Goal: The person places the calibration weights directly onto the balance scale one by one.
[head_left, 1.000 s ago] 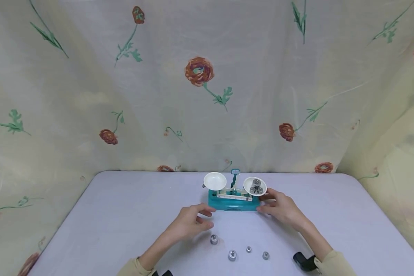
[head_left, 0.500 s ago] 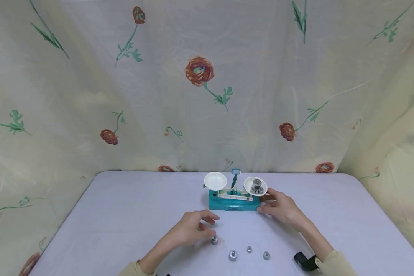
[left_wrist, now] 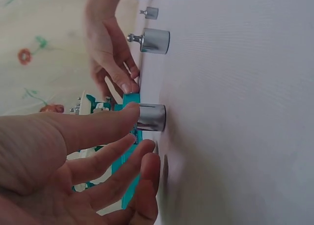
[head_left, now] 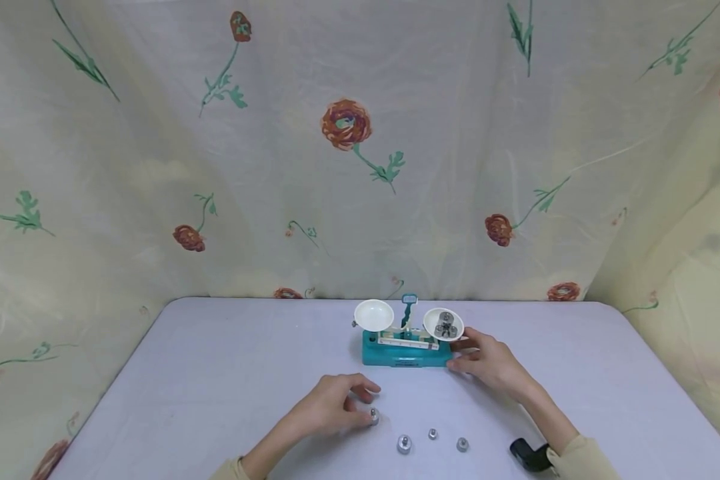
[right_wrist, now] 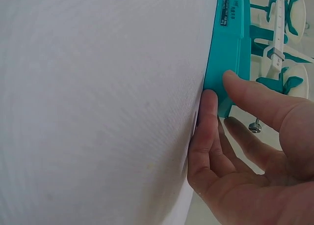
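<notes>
A teal balance scale (head_left: pixel 396 359) with two white pans stands toward the back of the table. My right hand (head_left: pixel 492 363) holds the right end of its base, with the thumb (right_wrist: pixel 255 95) on the teal surface and other fingers at the end and lower edge. My left hand (head_left: pixel 334 403) is low over a metal weight (left_wrist: pixel 153 118) standing on the table. Its thumb (left_wrist: pixel 105 126) overlaps the weight's knob, while the other fingers are spread apart beyond it. Several metal weights (head_left: pixel 447 325) are in the right pan; the left pan (head_left: pixel 374 315) holds nothing.
A larger weight (head_left: pixel 404 445) and two smaller weights (head_left: pixel 433 434) (head_left: pixel 463 445) stand on the table in front of the scale. A black device (head_left: pixel 531 456) is at the right wrist. A floral curtain (head_left: pixel 348 167) hangs behind the table (head_left: pixel 234 367).
My left hand has come down and back from near the scale's left front corner to the metal weight. The right hand stays on the base, and the scale has not moved.
</notes>
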The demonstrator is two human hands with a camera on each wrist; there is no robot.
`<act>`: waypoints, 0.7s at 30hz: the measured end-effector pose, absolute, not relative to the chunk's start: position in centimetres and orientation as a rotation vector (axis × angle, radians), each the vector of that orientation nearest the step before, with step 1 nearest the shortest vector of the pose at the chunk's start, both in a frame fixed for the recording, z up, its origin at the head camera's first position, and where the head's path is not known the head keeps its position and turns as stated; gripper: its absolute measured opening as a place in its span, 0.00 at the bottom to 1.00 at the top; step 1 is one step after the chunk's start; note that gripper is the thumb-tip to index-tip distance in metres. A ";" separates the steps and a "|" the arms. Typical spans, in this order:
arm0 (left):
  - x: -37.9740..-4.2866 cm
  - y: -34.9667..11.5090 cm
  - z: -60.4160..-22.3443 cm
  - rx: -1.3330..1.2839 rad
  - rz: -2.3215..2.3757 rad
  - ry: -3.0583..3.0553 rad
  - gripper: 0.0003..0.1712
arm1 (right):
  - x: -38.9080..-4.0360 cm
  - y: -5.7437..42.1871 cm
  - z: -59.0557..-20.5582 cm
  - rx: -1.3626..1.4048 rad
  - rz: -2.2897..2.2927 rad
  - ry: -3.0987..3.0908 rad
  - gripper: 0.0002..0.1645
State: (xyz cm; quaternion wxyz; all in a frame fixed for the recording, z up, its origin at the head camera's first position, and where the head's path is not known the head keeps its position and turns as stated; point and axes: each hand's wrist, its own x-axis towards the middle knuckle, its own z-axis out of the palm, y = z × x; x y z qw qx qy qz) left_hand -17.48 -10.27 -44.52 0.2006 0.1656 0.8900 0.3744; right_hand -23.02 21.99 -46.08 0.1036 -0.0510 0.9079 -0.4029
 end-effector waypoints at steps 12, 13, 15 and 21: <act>-17.9 -10.8 -45.5 0.532 1.054 2.456 0.21 | -23.1 22.0 -46.0 -0.150 -1.181 2.683 0.47; -18.0 -11.0 -45.8 0.563 1.050 2.461 0.20 | -23.1 22.0 -46.1 -0.150 -1.179 2.684 0.47; -18.0 -11.0 -45.9 0.590 1.052 2.462 0.19 | -23.1 22.0 -46.1 -0.148 -1.176 2.689 0.48; -17.7 -10.8 -45.8 0.566 1.078 2.470 0.18 | -23.0 22.1 -46.2 -0.150 -1.179 2.692 0.48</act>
